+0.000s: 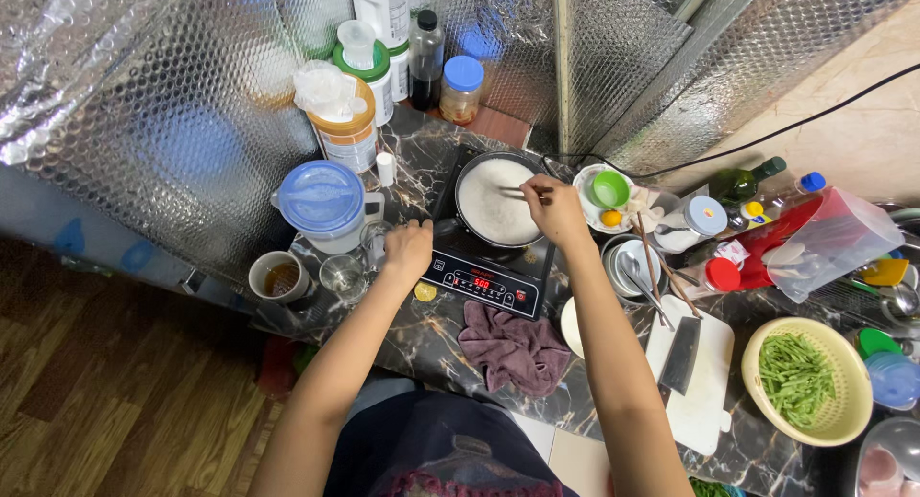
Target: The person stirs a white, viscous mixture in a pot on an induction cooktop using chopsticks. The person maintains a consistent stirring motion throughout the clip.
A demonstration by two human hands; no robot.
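A dark marbled bench (431, 339) is viewed from above, with foil-lined walls behind it. At its centre a black induction cooker (484, 267) is placed, its red display lit, and a round pan (494, 202) filled with a pale, whitish content is seated on it. The right hand (556, 209) is held over the pan's right rim; 1 pair of chopsticks (515, 192) is pinched between its closed fingers, the tips reaching into the pan. The left hand (409, 250) is laid at the cooker's left edge, fingers curled together; whether the pan's handle is gripped cannot be told from this angle. Left of this hand 1 clear glass (342, 277), 1 cup of brown liquid (279, 277) and a jug with a blue lid (323, 205) are grouped. A purple cloth (514, 348) is spread just in front of the cooker. To the right, a white cutting board (704, 392) bearing a cleaver (681, 355) is seen, and beside it a yellow colander (848, 416) holding cut green beans (795, 377).
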